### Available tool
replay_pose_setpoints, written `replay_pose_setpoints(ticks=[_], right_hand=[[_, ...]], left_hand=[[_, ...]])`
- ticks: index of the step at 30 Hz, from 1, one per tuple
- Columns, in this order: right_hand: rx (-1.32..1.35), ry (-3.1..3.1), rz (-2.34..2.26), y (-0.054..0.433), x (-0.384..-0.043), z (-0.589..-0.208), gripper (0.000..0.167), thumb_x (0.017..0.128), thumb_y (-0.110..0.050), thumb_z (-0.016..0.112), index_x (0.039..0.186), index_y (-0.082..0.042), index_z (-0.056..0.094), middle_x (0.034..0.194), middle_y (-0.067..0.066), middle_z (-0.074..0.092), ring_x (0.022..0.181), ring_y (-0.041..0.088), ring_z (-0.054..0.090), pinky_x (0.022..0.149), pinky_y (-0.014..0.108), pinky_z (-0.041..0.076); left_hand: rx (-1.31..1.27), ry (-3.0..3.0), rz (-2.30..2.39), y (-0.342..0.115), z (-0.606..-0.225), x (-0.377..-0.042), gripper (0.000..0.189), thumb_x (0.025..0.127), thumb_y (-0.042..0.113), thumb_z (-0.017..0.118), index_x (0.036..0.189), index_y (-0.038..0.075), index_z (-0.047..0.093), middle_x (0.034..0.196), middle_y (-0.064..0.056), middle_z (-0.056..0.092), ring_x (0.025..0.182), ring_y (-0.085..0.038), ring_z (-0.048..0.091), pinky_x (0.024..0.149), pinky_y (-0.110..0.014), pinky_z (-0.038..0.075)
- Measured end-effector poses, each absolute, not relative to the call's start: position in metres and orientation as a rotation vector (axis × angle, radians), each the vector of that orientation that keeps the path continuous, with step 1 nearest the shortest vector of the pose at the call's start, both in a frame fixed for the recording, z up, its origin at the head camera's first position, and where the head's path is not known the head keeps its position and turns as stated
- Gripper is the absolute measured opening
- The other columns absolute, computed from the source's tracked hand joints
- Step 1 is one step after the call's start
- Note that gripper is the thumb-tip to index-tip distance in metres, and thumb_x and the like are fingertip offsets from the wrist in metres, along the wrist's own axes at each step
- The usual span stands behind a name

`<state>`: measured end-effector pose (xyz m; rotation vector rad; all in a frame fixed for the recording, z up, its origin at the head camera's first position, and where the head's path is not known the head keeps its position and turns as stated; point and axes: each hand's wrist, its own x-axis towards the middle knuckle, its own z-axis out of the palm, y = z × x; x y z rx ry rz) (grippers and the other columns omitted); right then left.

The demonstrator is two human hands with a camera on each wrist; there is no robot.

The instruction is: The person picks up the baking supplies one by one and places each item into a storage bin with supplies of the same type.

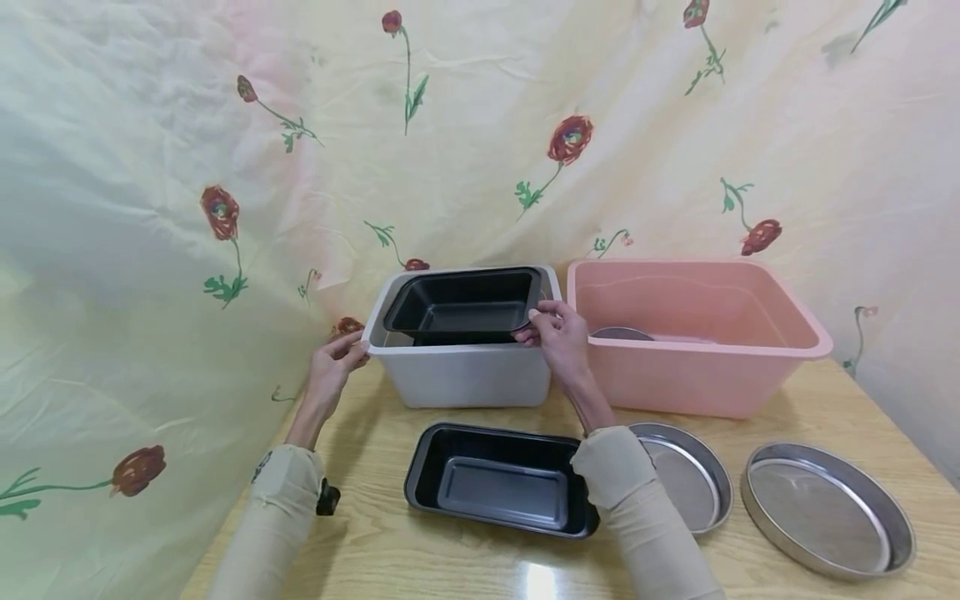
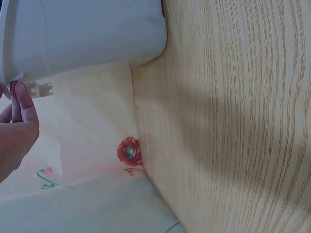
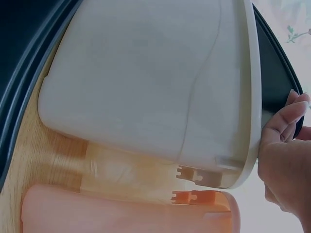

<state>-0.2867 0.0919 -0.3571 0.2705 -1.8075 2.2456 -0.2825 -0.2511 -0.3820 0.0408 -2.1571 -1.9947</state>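
A black loaf pan (image 1: 472,315) sits in the mouth of a white bin (image 1: 461,379), its rim standing above the bin's front edge. My right hand (image 1: 558,337) pinches the pan's near right corner between thumb and fingers; the right wrist view also shows this hand (image 3: 286,155) on the dark rim. On the bin's front left corner, my left hand (image 1: 333,371) pinches the rim, as the left wrist view shows. What lies below the pan inside the bin is mostly hidden. A second black loaf pan (image 1: 502,492) rests on the table in front, partly covered by my right sleeve.
To the right of the white bin stands a pink bin (image 1: 675,379), with a dark rounded edge (image 1: 621,333) showing inside. Two round metal pans, one nearer my sleeve (image 1: 686,479) and one farther right (image 1: 821,512), lie on the wooden table (image 1: 367,517). Behind hangs a flowered cloth (image 1: 465,183).
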Motion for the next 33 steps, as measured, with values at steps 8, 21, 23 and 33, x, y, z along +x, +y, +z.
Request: replay_pose_setpoints(ticks=[8, 21, 23, 33], right_hand=[[0.252, -1.977, 2.254, 0.095, -0.289, -0.357, 0.031, 0.109, -0.002, 0.049, 0.137, 0.010, 0.053, 0.106, 0.027, 0.072, 0.077, 0.013, 0.074, 0.076, 0.027, 0.063], [0.353, -1.986, 2.161, 0.106, -0.272, -0.355, 0.025, 0.107, -0.003, 0.052, 0.126, 0.009, 0.062, 0.093, 0.016, 0.075, 0.076, 0.013, 0.072, 0.074, 0.026, 0.063], [0.377, -1.999, 2.149, 0.111, -0.267, -0.356, 0.024, 0.108, -0.005, 0.052, 0.126, 0.008, 0.062, 0.093, 0.014, 0.075, 0.077, 0.014, 0.072, 0.074, 0.026, 0.062], [0.463, -2.030, 2.146, 0.130, -0.242, -0.369, 0.026, 0.109, -0.006, 0.052, 0.122, 0.014, 0.060, 0.087, 0.006, 0.074, 0.078, 0.014, 0.071, 0.072, 0.026, 0.062]], left_hand=[[0.029, -2.137, -2.003, -0.250, -0.384, -0.281, 0.040, 0.103, 0.000, 0.061, 0.138, -0.017, 0.053, 0.091, 0.004, 0.066, 0.084, -0.008, 0.068, 0.086, -0.019, 0.058], [0.015, -2.165, -1.981, -0.249, -0.382, -0.281, 0.041, 0.104, 0.002, 0.060, 0.140, -0.017, 0.052, 0.089, 0.004, 0.065, 0.079, -0.003, 0.065, 0.082, -0.016, 0.057], [0.012, -2.175, -1.977, -0.250, -0.382, -0.280, 0.042, 0.104, 0.003, 0.060, 0.140, -0.016, 0.051, 0.090, 0.004, 0.065, 0.080, -0.004, 0.065, 0.084, -0.018, 0.057], [0.001, -2.161, -2.004, -0.251, -0.381, -0.281, 0.044, 0.104, 0.005, 0.061, 0.141, -0.016, 0.051, 0.090, 0.006, 0.065, 0.079, -0.003, 0.065, 0.084, -0.018, 0.057]])
